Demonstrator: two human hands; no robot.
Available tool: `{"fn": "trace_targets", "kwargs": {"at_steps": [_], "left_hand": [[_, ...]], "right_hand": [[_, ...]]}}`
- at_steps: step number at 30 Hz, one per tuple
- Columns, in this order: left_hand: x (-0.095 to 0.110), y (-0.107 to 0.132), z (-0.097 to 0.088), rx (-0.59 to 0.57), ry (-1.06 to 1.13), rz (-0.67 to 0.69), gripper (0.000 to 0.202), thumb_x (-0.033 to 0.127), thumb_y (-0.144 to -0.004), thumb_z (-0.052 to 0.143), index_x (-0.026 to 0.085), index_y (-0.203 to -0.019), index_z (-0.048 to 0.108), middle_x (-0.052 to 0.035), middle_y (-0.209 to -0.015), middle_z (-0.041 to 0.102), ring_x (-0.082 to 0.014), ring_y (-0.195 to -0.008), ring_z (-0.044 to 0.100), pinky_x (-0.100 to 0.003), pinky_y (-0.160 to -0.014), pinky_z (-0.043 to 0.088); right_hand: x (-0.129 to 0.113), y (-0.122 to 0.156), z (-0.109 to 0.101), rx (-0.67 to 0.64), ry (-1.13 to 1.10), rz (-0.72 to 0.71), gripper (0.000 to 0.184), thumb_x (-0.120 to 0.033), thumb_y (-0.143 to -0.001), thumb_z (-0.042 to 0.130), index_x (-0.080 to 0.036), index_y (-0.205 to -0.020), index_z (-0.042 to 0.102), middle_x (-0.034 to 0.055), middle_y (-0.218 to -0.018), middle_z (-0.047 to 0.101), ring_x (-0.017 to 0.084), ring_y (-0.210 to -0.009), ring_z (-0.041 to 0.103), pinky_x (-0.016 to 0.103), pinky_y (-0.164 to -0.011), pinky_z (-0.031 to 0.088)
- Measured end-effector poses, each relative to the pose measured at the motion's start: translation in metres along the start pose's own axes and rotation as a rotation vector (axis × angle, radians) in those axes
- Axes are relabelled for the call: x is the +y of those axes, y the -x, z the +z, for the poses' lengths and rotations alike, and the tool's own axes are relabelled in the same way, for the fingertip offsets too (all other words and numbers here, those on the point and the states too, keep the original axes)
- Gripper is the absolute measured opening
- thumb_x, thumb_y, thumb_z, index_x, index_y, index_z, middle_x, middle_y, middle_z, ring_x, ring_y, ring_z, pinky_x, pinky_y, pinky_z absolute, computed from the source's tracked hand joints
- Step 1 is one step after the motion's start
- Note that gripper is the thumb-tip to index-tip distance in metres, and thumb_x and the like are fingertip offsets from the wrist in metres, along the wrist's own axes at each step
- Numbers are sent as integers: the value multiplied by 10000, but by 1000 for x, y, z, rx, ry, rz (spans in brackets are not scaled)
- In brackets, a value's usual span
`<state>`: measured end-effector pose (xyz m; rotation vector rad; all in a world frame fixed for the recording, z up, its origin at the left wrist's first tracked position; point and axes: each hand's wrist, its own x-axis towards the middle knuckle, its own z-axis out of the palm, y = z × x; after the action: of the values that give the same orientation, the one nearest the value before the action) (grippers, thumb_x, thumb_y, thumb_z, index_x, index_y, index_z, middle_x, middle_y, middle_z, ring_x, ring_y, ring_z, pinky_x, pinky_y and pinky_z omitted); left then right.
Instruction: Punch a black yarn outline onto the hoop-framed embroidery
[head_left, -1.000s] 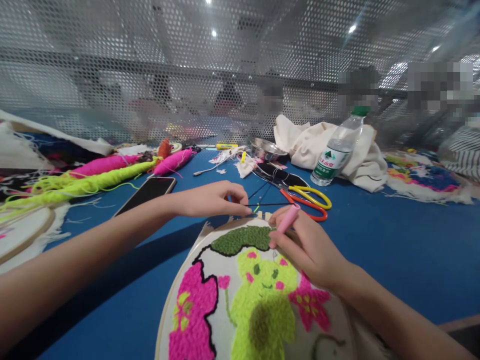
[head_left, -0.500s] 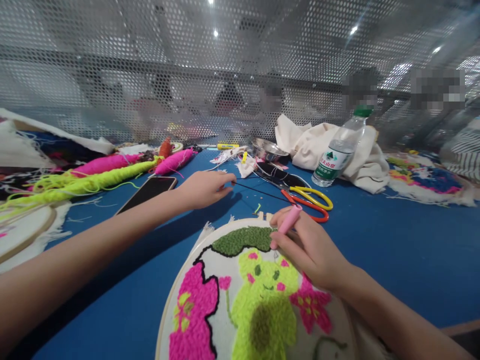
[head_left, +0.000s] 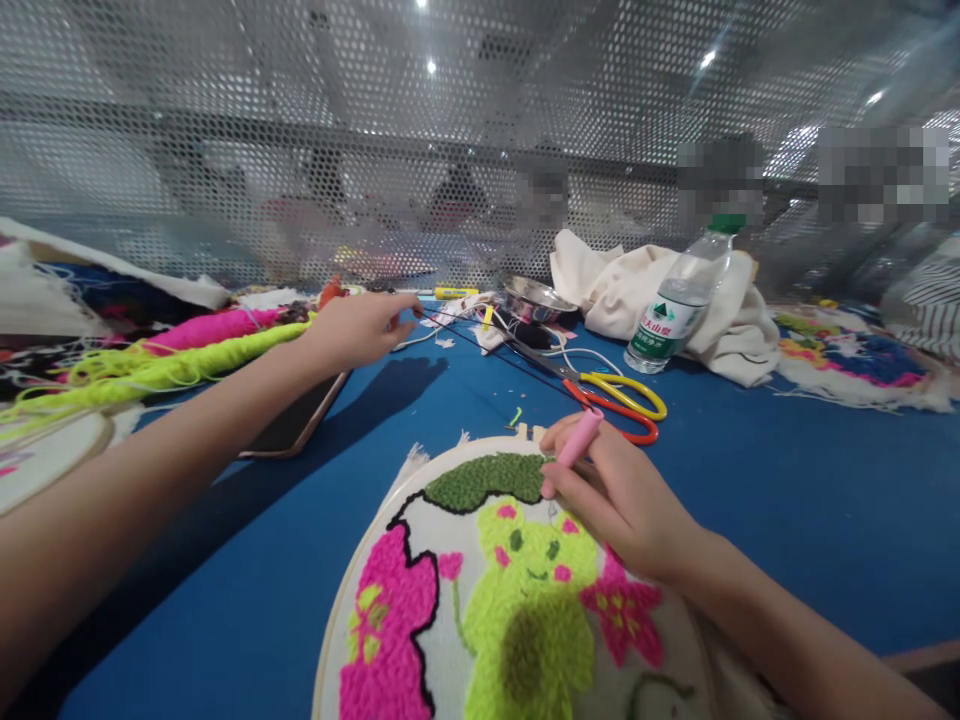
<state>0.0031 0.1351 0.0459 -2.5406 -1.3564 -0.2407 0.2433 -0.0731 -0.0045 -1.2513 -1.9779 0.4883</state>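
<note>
An embroidery hoop (head_left: 352, 590) lies in front of me, its cloth punched with a lime green frog, pink flowers and a dark green patch. My right hand (head_left: 622, 500) is closed on a pink punch needle (head_left: 574, 447), tip down at the dark green patch. My left hand (head_left: 360, 325) is raised far to the left, pinching a black thread (head_left: 487, 348) that runs taut back toward the needle.
Red and yellow scissors (head_left: 619, 400) lie just beyond the hoop. A phone (head_left: 296, 425) sits under my left forearm. Pink and lime yarn skeins (head_left: 187, 355), a metal bowl (head_left: 534, 298), a water bottle (head_left: 675, 305) and cream cloth (head_left: 637, 285) stand farther back, before a perforated screen.
My left hand has drawn the black thread away from the needle, up and to the far left. My right hand and the punch needle have stayed on the hoop.
</note>
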Motion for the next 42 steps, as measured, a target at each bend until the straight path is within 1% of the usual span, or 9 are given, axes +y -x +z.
{"fn": "trace_targets", "kwargs": {"at_steps": [11, 14, 18, 22, 28, 32, 35, 39, 42], "left_hand": [[-23, 5, -29, 366, 216, -183, 271, 336, -847, 414, 136, -815, 593, -27, -752, 614, -109, -676, 504, -217, -608, 355], [-32, 2, -25, 225, 507, -274, 254, 336, -854, 410, 127, -838, 554, -25, -753, 618, -83, -619, 515, -212, -591, 413], [-33, -4, -14, -67, 706, -183, 230, 358, -802, 525, 154, -902, 557, -33, -773, 635, -127, -661, 573, -269, -602, 477], [-3, -2, -4, -293, 660, 46, 381, 354, -790, 516, 178, -1128, 528, -44, -896, 657, -164, -790, 622, -267, -661, 495], [70, 7, 8, -250, 356, 515, 528, 217, -856, 416, 251, -1378, 340, -74, -1201, 567, -177, -1046, 550, -264, -845, 428], [104, -19, 24, -206, 120, 543, 602, 196, -866, 385, 331, -1430, 222, -81, -1141, 591, -206, -895, 609, -273, -691, 443], [119, -47, 36, -68, -7, 482, 689, 131, -836, 394, 333, -1448, 151, -111, -1140, 608, -229, -840, 632, -300, -661, 435], [133, -73, 45, 31, -3, 407, 436, 109, -834, 379, 210, -1214, 568, -145, -976, 678, -277, -874, 637, -352, -695, 438], [138, -79, 44, 72, 30, 358, 353, 140, -858, 355, 160, -1020, 668, -151, -939, 691, -276, -867, 642, -358, -696, 440]], "right_hand": [[-1, 0, 0, 0, 30, -12, 151, -258, -917, 434, -196, -784, 470, 52, -885, 551, 175, -843, 511, 353, -773, 414], [0, 1, 1, 2, 20, -2, 142, -255, -918, 433, -198, -792, 468, 57, -899, 547, 178, -838, 508, 357, -763, 417], [0, 1, 1, -5, 17, -6, 140, -249, -917, 435, -200, -789, 461, 58, -885, 543, 183, -840, 504, 364, -764, 414], [-1, 0, 0, -16, 22, -9, 148, -260, -921, 427, -207, -783, 432, 51, -875, 533, 184, -834, 495, 366, -759, 403], [-1, -2, -1, -21, 20, -33, 166, -273, -926, 408, -214, -772, 390, 50, -855, 525, 192, -834, 485, 378, -764, 391], [-2, -3, -1, -34, 23, -39, 172, -266, -925, 403, -209, -762, 396, 51, -858, 513, 188, -828, 475, 360, -738, 391], [-3, -4, -2, -36, 46, -37, 164, -263, -917, 416, -205, -765, 398, 47, -839, 501, 188, -817, 465, 352, -721, 380], [-4, -4, -3, -47, 81, -32, 171, -266, -911, 420, -204, -755, 385, 40, -807, 483, 185, -792, 445, 339, -695, 367], [-5, -5, -3, -59, 104, -19, 183, -283, -911, 413, -204, -747, 389, 40, -795, 476, 184, -775, 436, 331, -675, 363]]}}
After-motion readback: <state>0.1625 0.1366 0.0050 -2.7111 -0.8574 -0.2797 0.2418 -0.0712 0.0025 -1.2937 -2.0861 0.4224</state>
